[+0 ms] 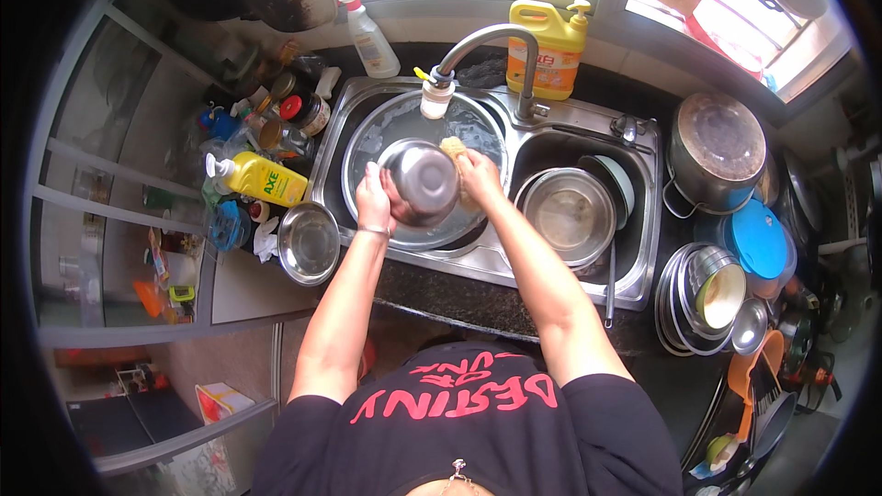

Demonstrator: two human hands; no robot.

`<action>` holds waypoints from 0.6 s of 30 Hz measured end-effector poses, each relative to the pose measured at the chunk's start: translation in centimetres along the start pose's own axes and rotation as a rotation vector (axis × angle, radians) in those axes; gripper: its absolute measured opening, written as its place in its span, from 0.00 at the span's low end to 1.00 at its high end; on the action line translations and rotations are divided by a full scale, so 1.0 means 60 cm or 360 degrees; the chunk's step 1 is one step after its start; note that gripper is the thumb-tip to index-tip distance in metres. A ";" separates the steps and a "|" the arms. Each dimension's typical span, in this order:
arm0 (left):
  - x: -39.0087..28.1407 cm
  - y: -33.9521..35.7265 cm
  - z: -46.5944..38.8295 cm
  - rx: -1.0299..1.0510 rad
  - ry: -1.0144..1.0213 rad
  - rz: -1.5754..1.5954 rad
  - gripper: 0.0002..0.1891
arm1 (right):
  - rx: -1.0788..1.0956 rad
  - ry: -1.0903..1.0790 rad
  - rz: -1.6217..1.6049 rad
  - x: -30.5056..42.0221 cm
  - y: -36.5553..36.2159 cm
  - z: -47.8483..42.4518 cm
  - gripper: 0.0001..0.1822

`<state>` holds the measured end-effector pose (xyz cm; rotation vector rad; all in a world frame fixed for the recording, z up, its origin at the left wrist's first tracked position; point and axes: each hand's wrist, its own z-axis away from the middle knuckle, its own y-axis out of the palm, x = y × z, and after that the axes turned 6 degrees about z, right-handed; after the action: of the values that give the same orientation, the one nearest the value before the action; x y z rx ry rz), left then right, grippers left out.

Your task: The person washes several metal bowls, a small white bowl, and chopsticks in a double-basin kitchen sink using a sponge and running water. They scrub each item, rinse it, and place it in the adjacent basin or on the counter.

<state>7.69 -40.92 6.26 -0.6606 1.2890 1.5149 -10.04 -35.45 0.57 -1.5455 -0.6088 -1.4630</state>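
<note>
My left hand [374,201] grips the left side of a stainless steel bowl [428,179], whose rounded underside faces up. On the bowl's right side, my right hand [477,176] holds a yellowish sponge [453,146] against its edge. Both hands are above a large round metal basin [351,169] of cloudy water, which sits in the left bowl of the steel sink. Over the basin's far side hangs the faucet [489,31] with a white filter tip [437,100]. In the right sink bowl lie metal pans [569,215] and a light-coloured bowl [615,182].
A steel bowl [308,243], a yellow soap bottle [269,179] and several jars [304,112] crowd the left. Behind the sink stand a spray bottle [372,41] and a yellow detergent jug [544,58]. To the right are a large pot [718,145] and stacked bowls [679,303].
</note>
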 end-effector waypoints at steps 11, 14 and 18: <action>0.045 -0.004 0.014 0.0135 -0.0261 -0.0323 0.19 | -0.0389 -0.0948 0.0641 0.098 0.042 0.108 0.19; 0.028 0.022 0.022 0.0131 -0.0193 -0.0067 0.18 | -0.0535 -0.0603 0.0936 0.013 -0.004 0.014 0.17; 0.027 -0.023 -0.024 0.0229 0.0077 -0.0112 0.15 | -0.0382 -0.0378 0.1104 -0.041 -0.048 0.057 0.30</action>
<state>8.14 -41.81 3.90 -0.6460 1.3832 1.3424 -11.13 -30.60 -0.66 -1.8819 0.0017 -0.8478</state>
